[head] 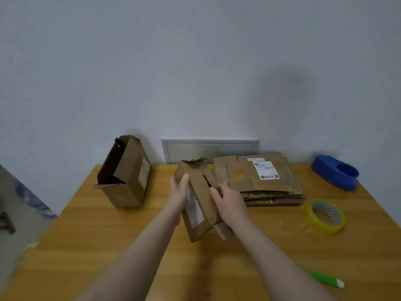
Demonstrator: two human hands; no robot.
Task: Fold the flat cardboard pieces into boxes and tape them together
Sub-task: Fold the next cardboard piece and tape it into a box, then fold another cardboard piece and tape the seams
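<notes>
A brown cardboard box (200, 198), partly opened out and tilted, is held above the middle of the wooden table (108, 246). My left hand (179, 192) grips its left side, fingers curled over the edge. My right hand (231, 205) grips its right side near a torn flap. A stack of flat cardboard pieces (260, 179) with a white label lies behind and to the right. A folded box (125, 174) with open top flaps stands at the back left. A roll of yellow tape (325, 216) lies to the right.
A blue tape dispenser (336, 174) sits at the table's back right corner. A green and white cutter or pen (325, 279) lies near the front right. The wall with a grey panel (208, 148) is right behind the table. Floor shows at the left.
</notes>
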